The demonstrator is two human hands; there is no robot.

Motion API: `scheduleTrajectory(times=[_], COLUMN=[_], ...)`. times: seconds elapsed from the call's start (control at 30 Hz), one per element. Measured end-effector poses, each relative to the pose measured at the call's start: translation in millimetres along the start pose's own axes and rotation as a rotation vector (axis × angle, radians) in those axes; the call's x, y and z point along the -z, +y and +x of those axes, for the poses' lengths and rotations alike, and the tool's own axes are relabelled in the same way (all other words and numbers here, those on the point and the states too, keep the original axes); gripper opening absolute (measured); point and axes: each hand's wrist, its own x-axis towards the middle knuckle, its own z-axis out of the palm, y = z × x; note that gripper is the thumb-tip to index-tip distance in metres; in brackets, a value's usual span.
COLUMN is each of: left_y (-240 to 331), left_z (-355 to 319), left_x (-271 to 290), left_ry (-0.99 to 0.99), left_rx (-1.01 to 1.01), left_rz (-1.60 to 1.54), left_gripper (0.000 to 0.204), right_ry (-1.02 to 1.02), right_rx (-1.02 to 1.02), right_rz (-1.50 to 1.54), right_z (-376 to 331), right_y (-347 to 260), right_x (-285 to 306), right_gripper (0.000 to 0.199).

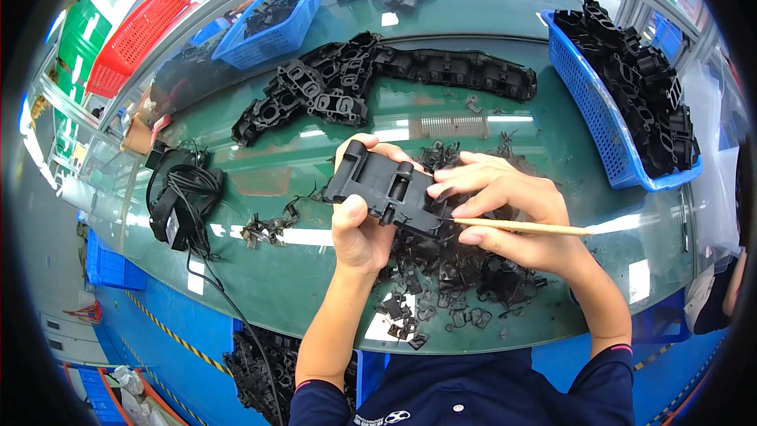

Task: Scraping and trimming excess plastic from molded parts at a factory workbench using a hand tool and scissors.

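Note:
My left hand is closed round a black moulded plastic part, holding it tilted above the table, thumb on the near side and fingers behind. In my right hand is a slim tool with a pale wooden handle, pinched between thumb and fingers. Its thin dark tip meets the right end of the plastic part; whether it touches or only lies in front, I cannot tell. Right fingertips are close to the part's upper right edge. Under both hands spreads a heap of small black plastic scraps.
Several black moulded parts lie across the far side of the green table. A blue basket full of similar parts stands at right, another blue basket at back left. A black coiled cable rests at left, its cord hanging over the edge.

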Motion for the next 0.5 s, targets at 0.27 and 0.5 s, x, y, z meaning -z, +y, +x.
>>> scheduleTrajectory(times=[0.27, 0.5], left_y=[-0.1, -1.5], left_z=[0.6, 0.9], left_x=[-0.1, 4.1], left_ry=[-0.027, -0.093], left_rx=[0.001, 0.04], left_rz=[0.101, 0.091], left_gripper=[0.069, 0.071], right_ry=[-0.072, -0.109], right_rx=[0.023, 0.023], right_rz=[-0.048, 0.031], right_z=[-0.1, 2.3], right_y=[-2.5, -6.5], right_x=[4.1, 7.6], right_gripper=[0.016, 0.015])
